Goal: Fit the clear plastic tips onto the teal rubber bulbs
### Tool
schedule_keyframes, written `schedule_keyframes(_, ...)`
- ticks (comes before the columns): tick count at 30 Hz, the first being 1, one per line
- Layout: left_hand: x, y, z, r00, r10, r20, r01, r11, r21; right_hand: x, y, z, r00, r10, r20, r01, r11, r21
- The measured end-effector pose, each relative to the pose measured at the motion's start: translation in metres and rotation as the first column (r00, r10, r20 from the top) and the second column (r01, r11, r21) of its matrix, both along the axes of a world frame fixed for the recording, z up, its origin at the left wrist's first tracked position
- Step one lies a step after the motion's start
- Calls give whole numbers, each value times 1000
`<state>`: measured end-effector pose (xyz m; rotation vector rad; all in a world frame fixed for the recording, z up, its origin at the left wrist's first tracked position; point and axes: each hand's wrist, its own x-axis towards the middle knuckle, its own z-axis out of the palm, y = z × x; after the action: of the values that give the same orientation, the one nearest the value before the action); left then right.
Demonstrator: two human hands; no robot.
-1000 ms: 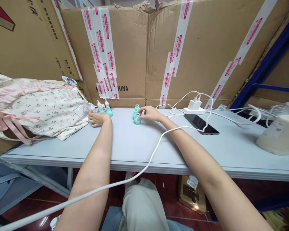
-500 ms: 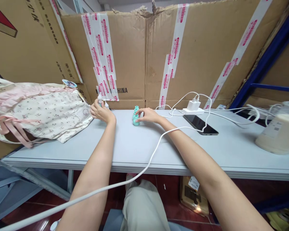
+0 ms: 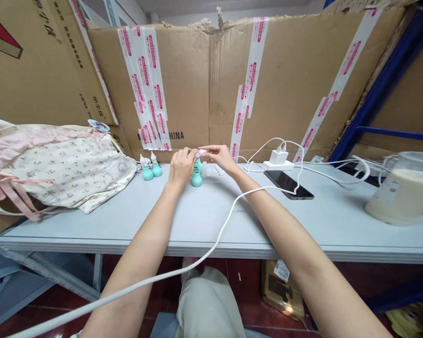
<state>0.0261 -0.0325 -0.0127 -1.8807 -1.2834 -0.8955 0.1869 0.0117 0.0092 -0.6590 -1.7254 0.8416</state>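
Observation:
Over the middle of the table, my left hand (image 3: 182, 164) and my right hand (image 3: 220, 157) meet with fingertips closed on a small whitish translucent nozzle piece (image 3: 200, 153). Just below it stands an open-topped teal bulb bottle (image 3: 196, 179), with more teal showing behind it, partly hidden by my fingers. Small clear parts (image 3: 207, 170) lie right of the open bottle, under my right hand. To the left, beside the bag, two teal bulb bottles (image 3: 156, 169) stand upright with white pointed nozzles on top.
A floral cloth bag (image 3: 63, 164) lies at the left. Further right are a dark phone (image 3: 289, 184), a white charger on a power strip (image 3: 278, 159) and a large jug of pale contents (image 3: 403, 192). A white cable (image 3: 229, 213) crosses the near view; cardboard (image 3: 186, 94) backs the table.
My left hand has let go of the nozzled bottle by the bag and moved right. My right hand has left the open bottles and is raised slightly. Both now hold a whitish nozzle piece.

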Motion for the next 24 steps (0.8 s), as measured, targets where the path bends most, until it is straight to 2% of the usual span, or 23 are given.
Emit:
schedule_keyframes(5, 1, 1, -3, 999, 40, -11, -40, 999, -27, -5, 0, -4, 988, -153, -7, 153, 981, 122)
schedule_keyframes(7, 1, 3, -2, 999, 30, 42, -29, 999, -37, -11, -1, -6, 975, -212, -69, 219, 969, 117)
schedule_keyframes(9, -2, 5, -1, 986, 22, 167, -19, 1000, -21, -16, -4, -7, 959, -242, -147, 251, 967, 49)
schedule_keyframes(11, -7, 8, 0, 941, 9, 338, -16, 1000, 18, -19, -7, -8, 960, -201, -194, 194, 979, -57)
schedule_keyframes(13, -12, 10, 2, 872, -22, 488, -6, 998, 56, -19, -11, -8, 976, -80, -204, 48, 986, -159)
schedule_keyframes(15, -13, 11, 2, 829, -72, 555, 30, 996, 84, -18, -12, -8, 974, 65, -216, -115, 966, -230)
schedule_keyframes(17, -10, 11, 1, 840, -138, 525, 94, 990, 109, -17, -10, -9, 952, 151, -266, -226, 933, -280)
schedule_keyframes(19, -5, 9, -1, 876, -197, 440, 163, 980, 114, -18, -7, -11, 929, 175, -327, -283, 904, -321)
schedule_keyframes(21, 0, 8, -2, 901, -220, 373, 200, 975, 93, -19, -4, -12, 916, 177, -359, -305, 890, -338)
schedule_keyframes(24, 2, 7, -3, 930, -194, 311, 192, 981, 38, -22, -3, -12, 920, 197, -339, -311, 894, -324)
